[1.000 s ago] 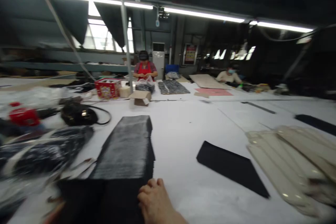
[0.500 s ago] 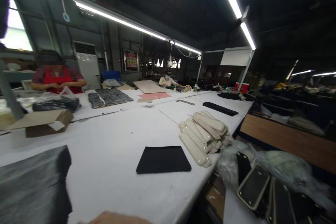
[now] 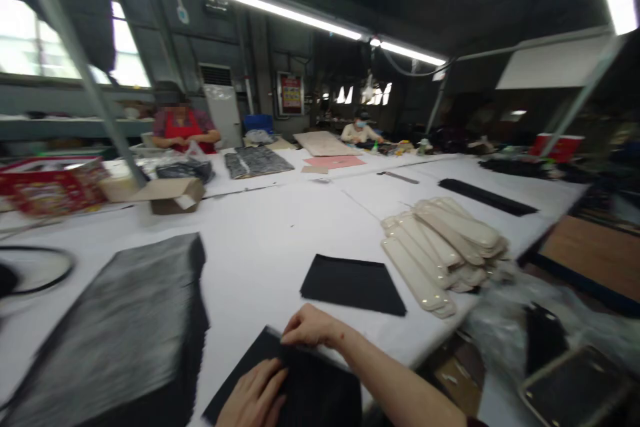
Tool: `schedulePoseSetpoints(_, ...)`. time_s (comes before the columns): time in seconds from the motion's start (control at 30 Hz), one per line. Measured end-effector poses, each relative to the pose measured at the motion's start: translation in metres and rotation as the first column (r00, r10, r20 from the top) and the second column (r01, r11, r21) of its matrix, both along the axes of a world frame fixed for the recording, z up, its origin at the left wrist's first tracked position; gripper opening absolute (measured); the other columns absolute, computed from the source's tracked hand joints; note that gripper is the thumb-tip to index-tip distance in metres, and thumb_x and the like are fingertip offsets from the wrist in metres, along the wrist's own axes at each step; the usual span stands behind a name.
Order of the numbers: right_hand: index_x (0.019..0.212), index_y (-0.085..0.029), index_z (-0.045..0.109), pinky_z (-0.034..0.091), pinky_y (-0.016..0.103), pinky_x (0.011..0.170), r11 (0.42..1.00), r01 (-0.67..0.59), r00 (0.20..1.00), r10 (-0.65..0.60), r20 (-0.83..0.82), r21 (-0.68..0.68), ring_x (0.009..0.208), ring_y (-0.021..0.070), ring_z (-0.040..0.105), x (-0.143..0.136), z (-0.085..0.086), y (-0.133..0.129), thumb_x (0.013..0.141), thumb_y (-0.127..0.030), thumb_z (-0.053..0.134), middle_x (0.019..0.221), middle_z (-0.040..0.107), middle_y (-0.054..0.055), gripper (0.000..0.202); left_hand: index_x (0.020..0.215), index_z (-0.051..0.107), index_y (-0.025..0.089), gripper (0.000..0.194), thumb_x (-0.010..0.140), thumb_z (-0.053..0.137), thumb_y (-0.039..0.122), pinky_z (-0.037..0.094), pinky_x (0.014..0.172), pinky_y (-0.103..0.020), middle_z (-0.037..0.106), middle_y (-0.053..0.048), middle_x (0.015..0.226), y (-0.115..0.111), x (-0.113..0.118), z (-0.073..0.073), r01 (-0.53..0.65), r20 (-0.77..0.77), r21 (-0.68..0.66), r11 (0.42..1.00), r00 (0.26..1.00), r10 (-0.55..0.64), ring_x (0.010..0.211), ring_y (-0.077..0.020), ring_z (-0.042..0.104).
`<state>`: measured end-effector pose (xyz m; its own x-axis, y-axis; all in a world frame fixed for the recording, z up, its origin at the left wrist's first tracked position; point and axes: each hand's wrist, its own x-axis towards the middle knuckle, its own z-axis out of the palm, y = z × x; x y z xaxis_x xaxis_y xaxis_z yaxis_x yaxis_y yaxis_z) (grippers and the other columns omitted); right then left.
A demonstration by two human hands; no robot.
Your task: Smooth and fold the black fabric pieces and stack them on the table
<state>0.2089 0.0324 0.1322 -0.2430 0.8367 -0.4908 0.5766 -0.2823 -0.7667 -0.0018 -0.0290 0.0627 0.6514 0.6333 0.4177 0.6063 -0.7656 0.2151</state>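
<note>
At the near edge of the white table lies a black fabric piece (image 3: 320, 390) under both hands. My right hand (image 3: 311, 327) pinches its upper edge, fingers pressed together. Just left and lower, my left hand (image 3: 255, 390) rests on the same piece with its fingers bent over it; whether it grips the fabric is unclear. Beyond them is another flat black piece (image 3: 354, 283). To its right sits a pile of cream straps with metal studs (image 3: 430, 247). A large grey fabric sheet (image 3: 115, 327) lies at the left.
An open cardboard box (image 3: 175, 197) and a red patterned box (image 3: 53, 183) stand at the back left. Clear plastic bags (image 3: 510, 313) hang by the right table edge. A person in a red apron (image 3: 183, 127) and another person (image 3: 361, 130) work across the table.
The view has swung left. Both my hands and the near black piece now show at the bottom; before, only a blurred bit of one hand was visible.
</note>
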Motion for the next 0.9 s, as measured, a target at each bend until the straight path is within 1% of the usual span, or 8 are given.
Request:
schedulePoseSetpoints(0.07,0.078,-0.019,0.070,0.038,0.023,0.058,0.989,-0.015,0.996,0.002,0.089,0.149,0.063,0.0115,0.053,-0.018,-0.005,0.001,0.072,-0.026,0.066,0.065,0.059,-0.002,0.010,0.122,0.057,0.029,0.033,0.091,0.051,0.023,0.047,0.099,-0.035,0.061,-0.003,0.124,-0.008,0.007,0.027,-0.026,-0.043,-0.101,0.995,0.999,0.022,0.113,-0.0218,0.057)
schedulePoseSetpoints(0.13,0.080,-0.019,0.069,0.040,0.026,0.067,0.953,-0.021,0.985,-0.033,0.170,0.304,0.076,0.0163,0.057,-0.031,-0.011,0.000,0.076,-0.023,0.060,0.074,0.063,0.002,0.010,0.120,0.057,0.028,0.032,0.090,0.053,0.020,0.042,0.102,-0.038,0.056,-0.004,0.127,-0.007,0.014,0.047,-0.081,-0.062,-0.193,0.978,0.996,0.071,0.117,-0.0226,0.051)
schedulePoseSetpoints(0.23,0.090,-0.020,0.067,0.040,0.032,0.079,0.867,-0.012,0.963,-0.124,0.239,0.498,0.092,0.0215,0.058,-0.041,-0.024,-0.007,0.083,-0.019,0.050,0.090,0.065,0.007,0.019,0.114,0.059,0.027,0.029,0.085,0.063,0.027,0.039,0.102,-0.042,0.052,-0.005,0.127,-0.002,0.018,0.060,-0.157,-0.073,-0.258,0.953,0.987,0.143,0.118,-0.0256,0.047)
schedulePoseSetpoints(0.37,0.105,-0.020,0.064,0.041,0.034,0.083,0.781,0.002,0.941,-0.212,0.263,0.624,0.094,0.0220,0.058,-0.040,-0.041,-0.016,0.087,-0.017,0.043,0.095,0.063,0.009,0.027,0.117,0.054,0.024,0.037,0.083,0.066,0.029,0.042,0.095,-0.039,0.054,-0.005,0.118,0.006,0.017,0.060,-0.220,-0.110,-0.310,0.925,0.975,0.196,0.107,-0.0243,0.049)
schedulePoseSetpoints(0.57,0.097,-0.020,0.065,0.042,0.031,0.076,0.610,-0.029,0.934,-0.265,0.238,0.792,0.082,0.0199,0.058,-0.036,-0.058,-0.019,0.088,-0.016,0.046,0.083,0.060,0.005,0.021,0.111,0.055,0.021,0.023,0.089,0.052,0.018,0.044,0.086,-0.038,0.054,-0.007,0.111,0.023,0.023,0.053,-0.296,-0.196,-0.280,0.913,0.949,0.247,0.099,-0.0233,0.050)
schedulePoseSetpoints(0.73,0.111,-0.019,0.062,0.041,0.032,0.072,0.492,-0.097,0.926,-0.274,0.260,0.865,0.080,0.0190,0.055,-0.040,-0.069,-0.024,0.093,-0.016,0.042,0.087,0.058,0.006,0.027,0.107,0.056,0.020,0.019,0.091,0.047,0.015,0.045,0.085,-0.036,0.055,-0.006,0.104,0.031,0.021,0.052,-0.324,-0.208,-0.245,0.914,0.938,0.276,0.097,-0.0223,0.051)
schedulePoseSetpoints(0.83,0.118,-0.018,0.057,0.041,0.033,0.072,0.408,-0.133,0.918,-0.292,0.267,0.903,0.082,0.0198,0.054,-0.041,-0.078,-0.026,0.094,-0.015,0.039,0.089,0.057,0.007,0.031,0.117,0.052,0.020,0.027,0.091,0.047,0.015,0.045,0.086,-0.036,0.056,-0.007,0.107,0.032,0.019,0.050,-0.314,-0.200,-0.224,0.923,0.941,0.272,0.098,-0.0225,0.051)
schedulePoseSetpoints(0.9,0.123,-0.017,0.054,0.041,0.033,0.072,0.378,-0.149,0.916,-0.296,0.271,0.914,0.084,0.0202,0.054,-0.041,-0.081,-0.026,0.095,-0.015,0.037,0.091,0.056,0.008,0.033,0.128,0.045,0.019,0.037,0.091,0.047,0.015,0.045,0.088,-0.036,0.056,-0.008,0.112,0.033,0.017,0.049,-0.304,-0.192,-0.221,0.927,0.945,0.264,0.100,-0.0226,0.051)
